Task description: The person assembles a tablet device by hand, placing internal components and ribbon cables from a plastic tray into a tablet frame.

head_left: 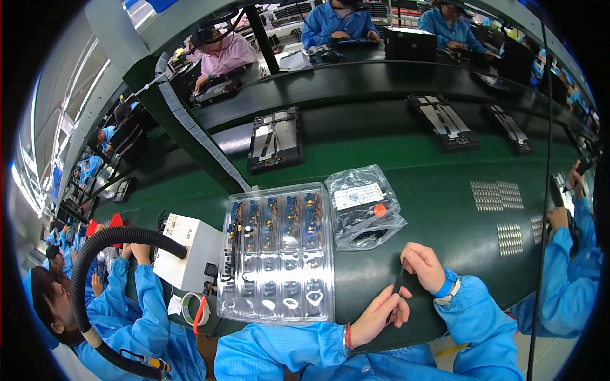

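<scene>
Both my hands hold a thin dark strip (398, 284) over the dark green bench, near its front edge. My left hand (380, 315) pinches the strip's lower end and my right hand (424, 267) grips its upper end. Left of my hands lies a clear plastic tray (277, 254); its far rows hold small blue and copper parts, and its near pockets look mostly empty. Behind my hands sits a clear plastic bag (365, 206) with dark parts, a white label and an orange sticker.
A white box (189, 251) and a tape roll (192, 308) sit left of the tray, beside a black hose (105, 244). Dark device frames (275, 140) (443, 122) lie on the belt. Rows of small metal pieces (497, 195) lie at right. Co-workers in blue sit on both sides.
</scene>
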`<state>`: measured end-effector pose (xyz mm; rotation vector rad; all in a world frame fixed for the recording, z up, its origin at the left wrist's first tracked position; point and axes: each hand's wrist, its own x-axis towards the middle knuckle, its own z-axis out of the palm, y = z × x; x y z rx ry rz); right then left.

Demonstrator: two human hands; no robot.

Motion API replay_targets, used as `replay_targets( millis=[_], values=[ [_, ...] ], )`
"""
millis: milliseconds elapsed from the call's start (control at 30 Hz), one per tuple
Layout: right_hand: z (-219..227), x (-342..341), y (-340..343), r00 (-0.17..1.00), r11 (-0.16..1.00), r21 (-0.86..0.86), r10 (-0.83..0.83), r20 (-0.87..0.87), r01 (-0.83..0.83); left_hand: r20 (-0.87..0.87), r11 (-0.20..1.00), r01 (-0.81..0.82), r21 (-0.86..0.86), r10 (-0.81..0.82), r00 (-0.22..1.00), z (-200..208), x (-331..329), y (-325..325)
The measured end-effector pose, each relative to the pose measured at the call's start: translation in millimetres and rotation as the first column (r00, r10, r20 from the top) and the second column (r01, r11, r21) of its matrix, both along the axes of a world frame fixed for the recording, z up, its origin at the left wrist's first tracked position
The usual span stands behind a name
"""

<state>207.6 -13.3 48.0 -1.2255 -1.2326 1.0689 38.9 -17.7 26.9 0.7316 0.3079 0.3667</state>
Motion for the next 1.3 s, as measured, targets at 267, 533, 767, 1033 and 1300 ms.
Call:
replay_targets(
  millis=[267,533,767,1033,1300],
  values=[
    [2.2,-1.9,-0.7,0.968,0.981,-0.058,0.194,0.157,-0.187,-0.019,1.0,0.002,0.025,-0.002,1.0,1.0,1.7,-1.2],
    [13.0,-1.7,-1.7,0.929,0.937,-0.148,0.337,0.155,-0.316,0.002,0.999,0.008,0.035,-0.008,1.0,-5.7,1.9,-1.9],
    [7.4,-2.8,-0.5,0.838,0.887,0.011,0.431,0.336,-0.461,0.003,1.0,-0.002,0.025,0.002,1.0,-8.9,2.7,-2.3],
    [8.1,-4.2,-1.3,0.851,0.899,0.012,0.41,0.329,-0.438,0.023,1.0,-0.004,0.008,0.004,1.0,-8.9,2.7,-1.8],
    [9.3,-3.7,-1.2,0.851,0.896,0.013,0.418,0.318,-0.444,0.037,1.0,-0.008,0.001,0.007,0.999,-12.9,3.8,-2.1]
  ],
)
